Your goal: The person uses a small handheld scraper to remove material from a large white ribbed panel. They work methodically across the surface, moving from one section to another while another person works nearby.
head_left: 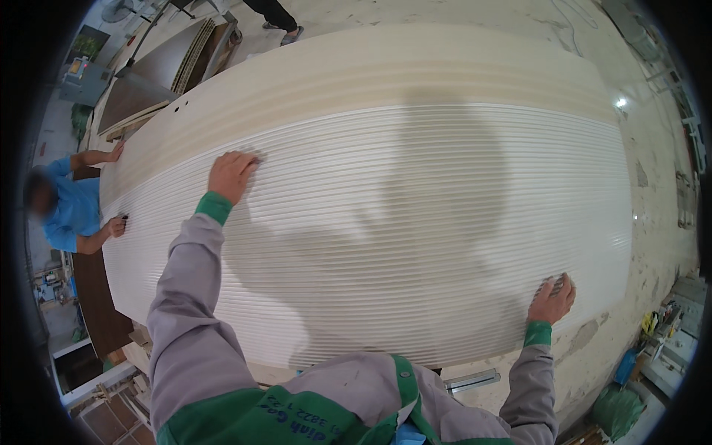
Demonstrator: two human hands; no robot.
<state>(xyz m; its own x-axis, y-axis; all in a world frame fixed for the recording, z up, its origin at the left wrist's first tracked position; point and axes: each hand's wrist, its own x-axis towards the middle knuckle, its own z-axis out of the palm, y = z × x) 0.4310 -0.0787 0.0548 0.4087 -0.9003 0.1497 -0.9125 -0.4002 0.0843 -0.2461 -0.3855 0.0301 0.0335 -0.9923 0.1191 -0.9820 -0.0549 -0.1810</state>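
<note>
A large pale panel [334, 245] with fine parallel ribs lies in front of me, with a smooth beige band [356, 85] along its far side. On its left part, my left hand [233, 176] rests with fingers bent and pressed together. Something small and dark shows at those fingertips, too small to name. Over by the panel's right near edge is my right hand [551, 298], its fingers apart and touching the ribs; I make out nothing held in it. My shadow falls across the middle of the panel.
A co-worker in a blue shirt [76, 208] stands at the panel's left end, both hands on it, one with a small dark item. Brown boards [159, 63] are stacked at the far left. Another person's legs [276, 15] show beyond. Tools and a green bag [617, 411] sit lower right.
</note>
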